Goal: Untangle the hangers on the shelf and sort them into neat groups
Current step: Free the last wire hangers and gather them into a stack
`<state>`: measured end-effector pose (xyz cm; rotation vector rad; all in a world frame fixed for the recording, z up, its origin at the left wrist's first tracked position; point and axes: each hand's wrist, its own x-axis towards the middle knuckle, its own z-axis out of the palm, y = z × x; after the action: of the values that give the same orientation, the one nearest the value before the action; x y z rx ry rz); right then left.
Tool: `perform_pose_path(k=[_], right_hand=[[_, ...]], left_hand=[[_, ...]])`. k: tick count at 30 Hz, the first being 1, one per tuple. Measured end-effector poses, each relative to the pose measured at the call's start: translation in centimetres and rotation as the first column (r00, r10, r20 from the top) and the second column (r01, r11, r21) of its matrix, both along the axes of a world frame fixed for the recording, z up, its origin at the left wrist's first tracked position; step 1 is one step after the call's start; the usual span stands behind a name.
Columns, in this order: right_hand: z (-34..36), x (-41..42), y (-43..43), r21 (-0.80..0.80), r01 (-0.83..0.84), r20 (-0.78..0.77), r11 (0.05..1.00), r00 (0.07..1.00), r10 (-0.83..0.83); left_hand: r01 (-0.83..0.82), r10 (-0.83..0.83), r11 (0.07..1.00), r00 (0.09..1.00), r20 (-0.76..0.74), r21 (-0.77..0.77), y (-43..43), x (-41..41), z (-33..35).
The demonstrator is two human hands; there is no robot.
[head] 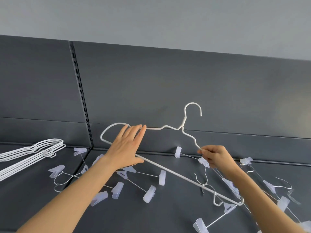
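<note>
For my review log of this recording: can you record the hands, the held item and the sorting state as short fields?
left hand: fingers straight, laid across the white wire hanger at its left end
right hand: pinches the hanger's right shoulder wire
hanger pose: tilted, right end low
sorted: stack of white wire hangers at shelf left
unsorted: clip hangers jumbled on the dark grey shelf

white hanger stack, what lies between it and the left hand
Head view: clip hangers lie on the shelf between the white hanger stack and the left hand.
</note>
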<state>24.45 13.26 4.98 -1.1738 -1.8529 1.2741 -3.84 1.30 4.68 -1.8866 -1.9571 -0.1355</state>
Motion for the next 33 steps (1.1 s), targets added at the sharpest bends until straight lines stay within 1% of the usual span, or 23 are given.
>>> perform_pose_path(k=[3, 7, 10, 14, 18, 22, 28, 30, 33], right_hand=[[-0.4, -1.8, -0.2, 0.008, -0.060, 0.016, 0.998, 0.998, 0.060], [-0.3, -6.0, -0.7, 0.208, -0.187, 0.194, 0.960, 0.970, 0.147], [-0.2, -9.7, -2.1, 0.246, -0.285, 0.312, 0.926, 0.928, 0.203], [0.2, -14.7, -4.7, 0.303, -0.418, 0.394, 0.857, 0.873, 0.286], [0.5, -20.1, -7.8, 0.372, -0.489, 0.458, 0.789, 0.836, 0.302], [0.1, -25.9, -11.2, 0.426, -0.525, 0.455, 0.736, 0.828, 0.327], [-1.6, -35.8, -17.2, 0.372, -0.526, 0.413, 0.765, 0.832, 0.371], [-2.1, -38.6, -19.1, 0.337, -0.519, 0.389, 0.785, 0.836, 0.386], [-3.2, -41.5, -21.1, 0.288, -0.532, 0.396, 0.797, 0.823, 0.406]], left_hand=[[-0.020, 0.022, 1.000, 0.993, 0.117, -0.018, -2.2, -0.6, 0.5], [-0.162, 0.181, 0.982, 0.954, 0.238, -0.099, -6.3, -1.9, 1.3], [-0.262, 0.280, 0.960, 0.914, 0.293, -0.100, -9.5, -4.0, 1.2], [-0.392, 0.387, 0.917, 0.835, 0.390, -0.071, -13.9, -7.3, 0.5], [-0.535, 0.497, 0.842, 0.715, 0.492, -0.072, -19.5, -11.3, -0.3], [-0.668, 0.633, 0.732, 0.596, 0.495, -0.131, -25.4, -16.6, -0.9], [-0.825, 0.818, 0.512, 0.383, 0.429, -0.240, -32.7, -26.1, -1.5], [-0.839, 0.847, 0.470, 0.342, 0.407, -0.273, -33.9, -28.7, -1.6], [-0.826, 0.858, 0.460, 0.320, 0.401, -0.325, -34.2, -31.6, -2.4]])
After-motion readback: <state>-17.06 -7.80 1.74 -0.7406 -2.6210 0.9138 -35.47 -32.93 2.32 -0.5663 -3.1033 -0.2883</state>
